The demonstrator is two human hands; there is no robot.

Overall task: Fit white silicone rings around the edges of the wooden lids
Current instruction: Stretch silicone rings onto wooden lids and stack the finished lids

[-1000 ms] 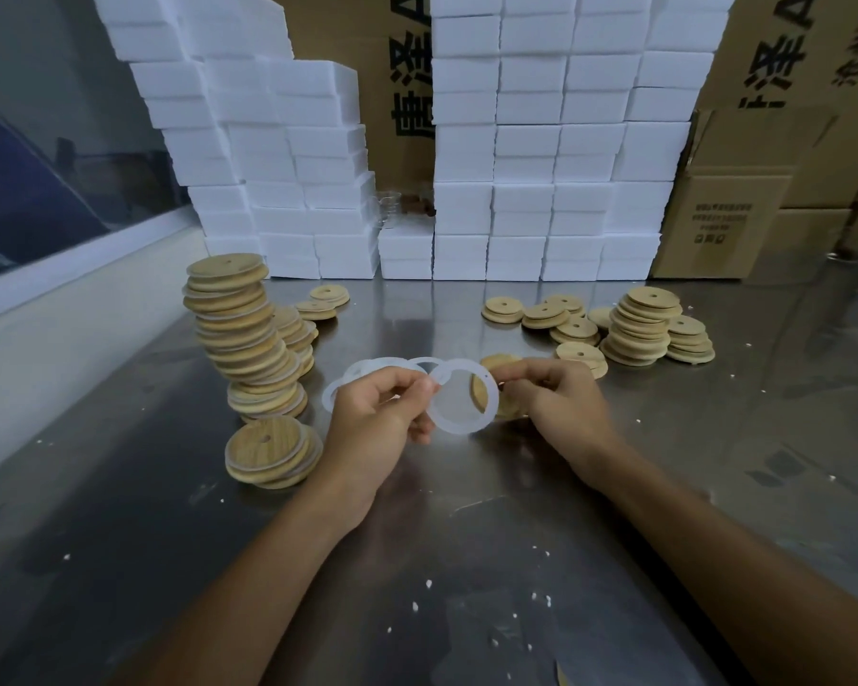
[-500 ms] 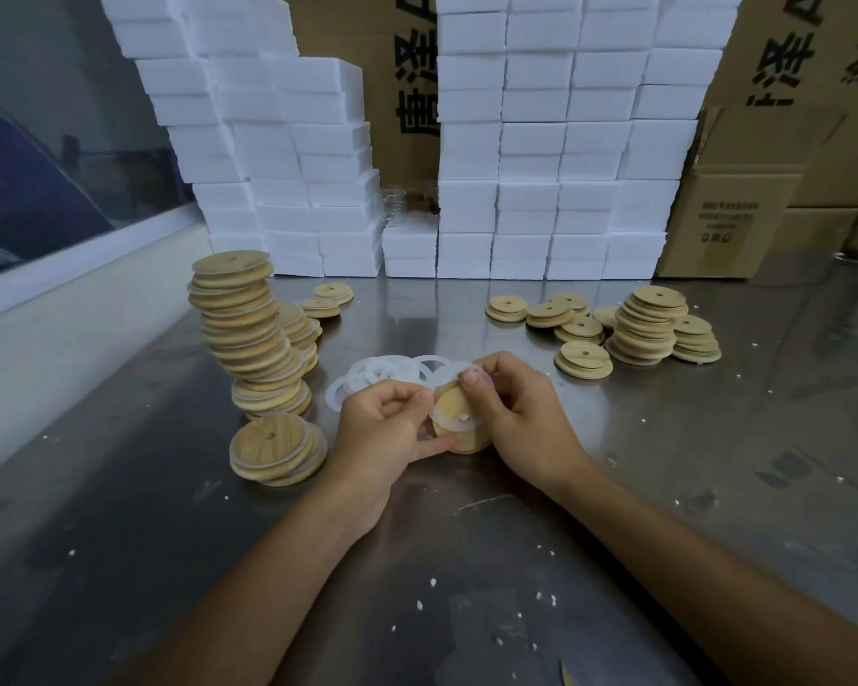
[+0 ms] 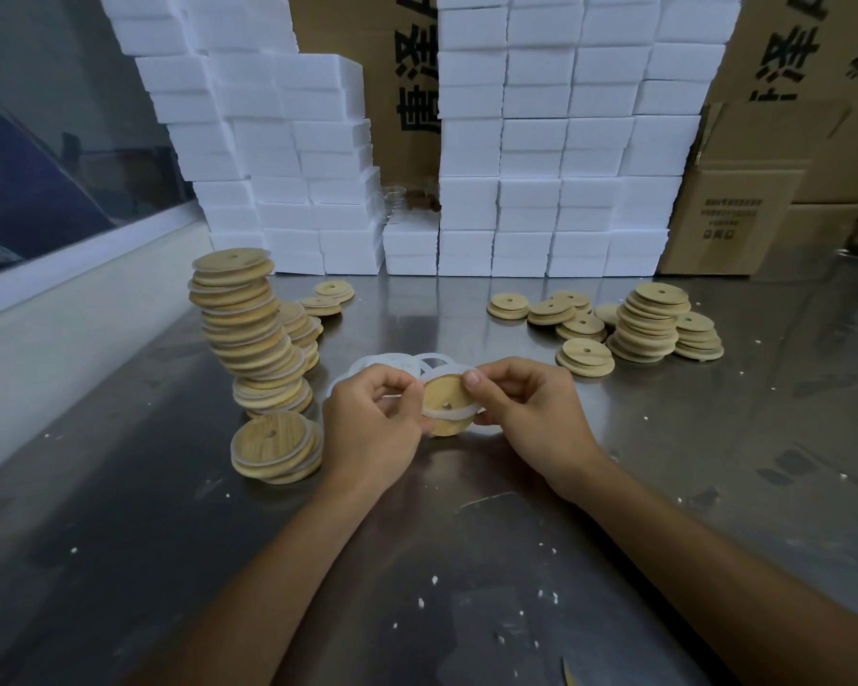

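Both hands hold one round wooden lid (image 3: 444, 401) with a small centre hole, tilted towards me above the metal table. A white silicone ring (image 3: 451, 414) lies around its rim. My left hand (image 3: 372, 428) pinches the lid's left edge and the ring. My right hand (image 3: 526, 413) grips the right edge, thumb on the top rim. Loose white rings (image 3: 392, 363) lie on the table just behind my hands. A tall leaning stack of ringed lids (image 3: 248, 329) stands at the left, with a short stack (image 3: 273, 445) before it. Bare lids (image 3: 650, 321) are piled at the right.
The steel table (image 3: 466, 561) is dotted with white crumbs. White foam boxes (image 3: 541, 141) are stacked high along the back, with brown cartons (image 3: 744, 210) at the right. A white ledge (image 3: 70, 299) runs along the left side.
A second ago my left hand held the ring apart from the lid in my right hand. The two came together, and the ring now sits around the lid's rim.
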